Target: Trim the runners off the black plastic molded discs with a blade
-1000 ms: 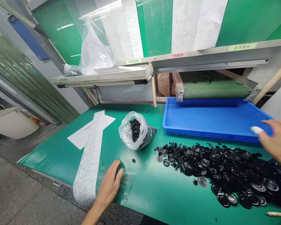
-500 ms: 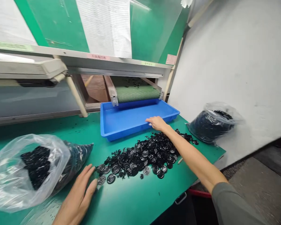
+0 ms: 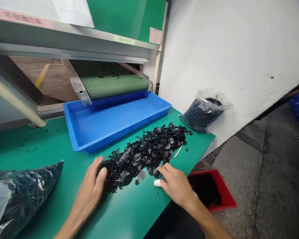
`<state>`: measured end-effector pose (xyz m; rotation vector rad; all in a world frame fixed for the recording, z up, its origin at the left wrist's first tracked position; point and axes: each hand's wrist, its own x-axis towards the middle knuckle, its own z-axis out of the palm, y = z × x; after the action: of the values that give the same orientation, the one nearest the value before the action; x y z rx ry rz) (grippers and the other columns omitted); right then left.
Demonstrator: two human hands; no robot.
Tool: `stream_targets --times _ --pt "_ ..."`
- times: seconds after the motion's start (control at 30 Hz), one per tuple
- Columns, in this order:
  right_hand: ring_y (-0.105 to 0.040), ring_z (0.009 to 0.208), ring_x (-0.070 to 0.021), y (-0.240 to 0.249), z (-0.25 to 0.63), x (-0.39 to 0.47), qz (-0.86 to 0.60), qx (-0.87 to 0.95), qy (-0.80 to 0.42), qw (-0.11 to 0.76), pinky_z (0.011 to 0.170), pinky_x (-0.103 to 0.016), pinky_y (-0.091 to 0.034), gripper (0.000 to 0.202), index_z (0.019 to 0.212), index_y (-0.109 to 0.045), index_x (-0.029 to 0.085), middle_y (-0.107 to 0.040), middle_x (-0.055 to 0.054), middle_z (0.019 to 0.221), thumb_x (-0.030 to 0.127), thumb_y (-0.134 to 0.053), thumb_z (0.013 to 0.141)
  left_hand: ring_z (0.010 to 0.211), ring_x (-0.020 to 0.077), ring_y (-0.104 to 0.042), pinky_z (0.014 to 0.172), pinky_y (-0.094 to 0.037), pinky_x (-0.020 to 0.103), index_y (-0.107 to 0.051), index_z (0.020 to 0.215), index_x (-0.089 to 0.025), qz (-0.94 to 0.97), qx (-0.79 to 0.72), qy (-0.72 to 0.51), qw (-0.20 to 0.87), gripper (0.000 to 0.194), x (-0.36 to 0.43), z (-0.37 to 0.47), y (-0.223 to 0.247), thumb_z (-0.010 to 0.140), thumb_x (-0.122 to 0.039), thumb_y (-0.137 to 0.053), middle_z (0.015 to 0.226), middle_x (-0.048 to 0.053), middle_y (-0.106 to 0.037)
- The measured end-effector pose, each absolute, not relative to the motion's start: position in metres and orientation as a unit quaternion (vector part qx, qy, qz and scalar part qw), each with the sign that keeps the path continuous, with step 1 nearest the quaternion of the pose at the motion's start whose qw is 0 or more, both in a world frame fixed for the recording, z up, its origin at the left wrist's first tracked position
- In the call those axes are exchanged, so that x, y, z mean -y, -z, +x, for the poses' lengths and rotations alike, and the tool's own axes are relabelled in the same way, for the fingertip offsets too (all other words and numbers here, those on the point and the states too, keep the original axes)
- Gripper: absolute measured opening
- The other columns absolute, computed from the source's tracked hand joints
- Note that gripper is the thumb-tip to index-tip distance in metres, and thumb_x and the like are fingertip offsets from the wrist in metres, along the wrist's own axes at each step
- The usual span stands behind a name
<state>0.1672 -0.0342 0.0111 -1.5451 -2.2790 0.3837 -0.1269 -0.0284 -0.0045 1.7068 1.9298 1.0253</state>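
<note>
A long pile of small black round parts [image 3: 144, 151] lies on the green table [image 3: 129, 212]. My left hand [image 3: 91, 186] rests against the pile's left end, its fingers and thumb apart, with no part gripped. At the pile's front right edge is my right hand [image 3: 175, 182], fingertips touching a round black part and thumb held apart from them. The thumb has a white covering on its tip. Behind the pile stands a blue tray [image 3: 117, 119]. Beside the pile's right part lies a thin pale stick [image 3: 178, 151].
A green conveyor belt [image 3: 112, 84] with a few black bits ends over the tray. Filled plastic bags stand at the left [image 3: 27, 192] and the back right [image 3: 201, 111]. Below the table's right edge is a red bin [image 3: 225, 192]. A white wall [image 3: 229, 49] rises at the right.
My right hand has come back from the tray's edge to the front of the pile. My left hand has pushed in against the left end, where the parts sit closer together. The view has shifted right.
</note>
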Motion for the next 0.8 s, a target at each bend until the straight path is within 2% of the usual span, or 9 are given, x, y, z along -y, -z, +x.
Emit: stream_targets --times 0.13,0.2,0.27,0.33,0.4,0.47,0.63,0.73,0.8 --pt "-0.059 0.084 -0.0231 0.009 0.153 0.034 -0.573 0.744 -0.220 0.264 0.068 -0.031 -0.045 0.028 0.098 -0.068 0.025 -0.061 -0.009 0.095 0.009 -0.048 0.086 0.131 0.0328 -0.045 0.112 -0.032 0.051 -0.052 0.124 -0.018 0.632 -0.650 -0.419 0.057 0.042 0.046 -0.117 -0.013 0.092 -0.044 -0.042 0.132 0.015 -0.055" --pt "-0.060 0.087 -0.0228 0.013 0.155 0.029 -0.577 0.715 -0.243 0.311 0.074 -0.032 -0.047 0.032 0.097 -0.069 0.024 -0.063 -0.009 0.096 0.006 -0.045 0.085 0.120 0.0308 -0.054 0.106 -0.040 0.047 -0.057 0.114 -0.023 0.667 -0.593 -0.448 0.051 0.029 0.055 -0.103 -0.016 0.091 -0.037 -0.046 0.119 0.011 -0.061" --pt "-0.061 0.083 -0.0207 0.018 0.163 0.026 -0.575 0.680 -0.283 0.357 0.071 -0.031 -0.049 0.035 0.104 -0.068 0.023 -0.064 -0.007 0.090 0.007 -0.044 0.085 0.106 0.0274 -0.061 0.095 -0.048 0.041 -0.060 0.104 -0.025 0.698 -0.539 -0.459 0.107 0.021 0.062 -0.080 -0.016 0.091 -0.033 -0.047 0.109 0.008 -0.065" --pt "-0.062 0.069 -0.0162 0.023 0.171 0.026 -0.557 0.645 -0.344 0.395 0.059 -0.027 -0.050 0.039 0.118 -0.063 0.023 -0.064 -0.002 0.079 0.012 -0.043 0.086 0.089 0.0238 -0.064 0.079 -0.052 0.036 -0.063 0.101 -0.025 0.706 -0.513 -0.437 0.216 0.023 0.065 -0.052 -0.013 0.092 -0.034 -0.044 0.099 0.007 -0.067" --pt "-0.060 0.058 -0.0130 0.027 0.176 0.025 -0.521 0.620 -0.411 0.419 0.050 -0.024 -0.049 0.041 0.127 -0.057 0.022 -0.062 0.001 0.073 0.021 -0.046 0.088 0.067 0.0191 -0.061 0.061 -0.049 0.031 -0.063 0.102 -0.022 0.672 -0.510 -0.418 0.338 0.027 0.063 -0.024 -0.010 0.093 -0.037 -0.042 0.083 0.004 -0.065" --pt "-0.062 0.058 -0.0127 0.029 0.178 0.026 -0.480 0.602 -0.465 0.437 0.052 -0.025 -0.053 0.042 0.127 -0.058 0.020 -0.064 0.000 0.073 0.030 -0.051 0.086 0.051 0.0150 -0.051 0.049 -0.042 0.028 -0.061 0.103 -0.020 0.621 -0.504 -0.416 0.433 0.029 0.058 -0.002 -0.007 0.093 -0.041 -0.043 0.070 0.000 -0.061" --pt "-0.064 0.063 -0.0148 0.026 0.173 0.032 -0.420 0.567 -0.530 0.471 0.059 -0.029 -0.055 0.043 0.121 -0.062 0.019 -0.066 -0.002 0.077 0.038 -0.059 0.083 0.049 0.0139 -0.052 0.050 -0.041 0.027 -0.059 0.106 -0.017 0.594 -0.479 -0.415 0.495 0.036 0.045 0.021 0.001 0.089 -0.047 -0.049 0.068 -0.001 -0.060" --pt "-0.060 0.063 -0.0130 0.020 0.170 0.037 -0.420 0.578 -0.517 0.471 0.061 -0.027 -0.051 0.034 0.114 -0.067 0.023 -0.067 -0.001 0.081 0.023 -0.055 0.083 0.049 0.0129 -0.050 0.048 -0.040 0.025 -0.059 0.100 -0.017 0.580 -0.485 -0.410 0.510 0.037 0.042 0.020 0.002 0.091 -0.050 -0.046 0.066 -0.001 -0.058" --pt "-0.060 0.073 -0.0142 0.017 0.169 0.040 -0.427 0.627 -0.456 0.466 0.070 -0.028 -0.050 0.039 0.112 -0.068 0.026 -0.067 -0.001 0.087 0.012 -0.048 0.082 0.048 0.0113 -0.046 0.046 -0.035 0.023 -0.060 0.089 -0.017 0.569 -0.494 -0.406 0.518 0.036 0.042 0.019 0.001 0.090 -0.052 -0.050 0.061 -0.003 -0.053"
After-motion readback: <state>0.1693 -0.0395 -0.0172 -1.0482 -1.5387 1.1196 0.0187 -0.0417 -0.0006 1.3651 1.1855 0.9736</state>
